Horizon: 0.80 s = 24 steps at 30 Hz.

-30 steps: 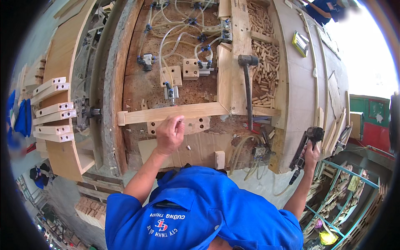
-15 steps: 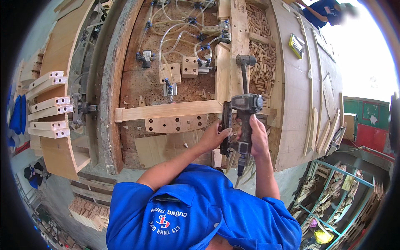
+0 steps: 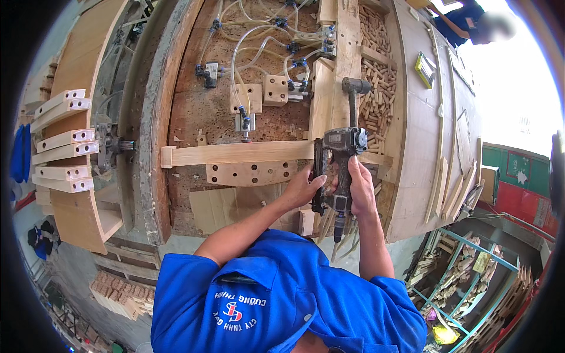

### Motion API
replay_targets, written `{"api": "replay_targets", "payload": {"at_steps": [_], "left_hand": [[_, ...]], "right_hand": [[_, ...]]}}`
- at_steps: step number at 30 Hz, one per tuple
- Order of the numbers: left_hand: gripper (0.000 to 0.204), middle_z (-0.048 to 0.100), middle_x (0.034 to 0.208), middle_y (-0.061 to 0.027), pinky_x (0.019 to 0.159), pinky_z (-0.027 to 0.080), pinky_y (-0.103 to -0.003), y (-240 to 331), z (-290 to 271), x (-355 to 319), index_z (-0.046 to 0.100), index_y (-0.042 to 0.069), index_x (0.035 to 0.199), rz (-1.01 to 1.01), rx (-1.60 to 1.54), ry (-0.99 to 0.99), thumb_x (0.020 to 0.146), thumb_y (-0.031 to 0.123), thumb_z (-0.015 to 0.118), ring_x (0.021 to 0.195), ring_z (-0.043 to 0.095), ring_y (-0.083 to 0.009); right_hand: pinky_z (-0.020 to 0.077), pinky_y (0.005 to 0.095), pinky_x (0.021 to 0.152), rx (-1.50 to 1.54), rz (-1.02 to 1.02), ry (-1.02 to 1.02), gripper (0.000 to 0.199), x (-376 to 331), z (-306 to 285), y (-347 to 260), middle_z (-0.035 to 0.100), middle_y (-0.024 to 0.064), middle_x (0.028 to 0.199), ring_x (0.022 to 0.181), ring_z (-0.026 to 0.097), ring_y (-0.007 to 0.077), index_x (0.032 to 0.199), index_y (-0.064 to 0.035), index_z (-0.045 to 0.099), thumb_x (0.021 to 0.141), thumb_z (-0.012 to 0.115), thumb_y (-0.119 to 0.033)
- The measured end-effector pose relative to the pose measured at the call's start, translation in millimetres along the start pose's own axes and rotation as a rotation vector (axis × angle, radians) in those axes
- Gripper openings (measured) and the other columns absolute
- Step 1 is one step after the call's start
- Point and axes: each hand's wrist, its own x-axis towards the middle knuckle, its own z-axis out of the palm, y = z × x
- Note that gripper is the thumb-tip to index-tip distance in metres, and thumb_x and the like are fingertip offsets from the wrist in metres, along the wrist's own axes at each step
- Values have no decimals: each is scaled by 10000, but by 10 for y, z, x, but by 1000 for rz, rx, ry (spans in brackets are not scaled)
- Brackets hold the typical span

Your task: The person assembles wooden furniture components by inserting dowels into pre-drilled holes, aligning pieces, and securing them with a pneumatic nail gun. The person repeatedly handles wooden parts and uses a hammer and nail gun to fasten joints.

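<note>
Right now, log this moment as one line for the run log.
right hand: grips nail gun | left hand: steadies its magazine | gun nose: at long wooden rail | hammer: lying beyond the gun

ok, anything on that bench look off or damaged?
Nothing clearly damaged. The right hand grips the nail gun, the left hand steadies it at the wooden rail. The bench top is pitted and dusty, with loosely tangled air hoses.
</note>
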Motion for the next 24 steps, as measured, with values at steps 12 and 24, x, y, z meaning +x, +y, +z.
{"api": "replay_targets", "payload": {"at_steps": [12,24], "left_hand": [[577,736,1263,-247,1040,533,-432,86,5,-25,599,-28,1442,-78,-74,-32,1046,391,640,1165,717,-317],[571,729,1243,-258,1045,528,-435,-19,47,-64,584,-50,1432,-22,-93,-10,1052,373,642,1158,711,-317]], "right_hand": [[521,264,578,-105,-10,8,472,-59,127,-83,648,13,751,623,611,88,1200,-33,686,1177,485,-459],[531,266,577,-43,-11,-14,477,-79,30,-2,673,24,758,625,626,93,1233,-28,673,1175,489,-464]]}}
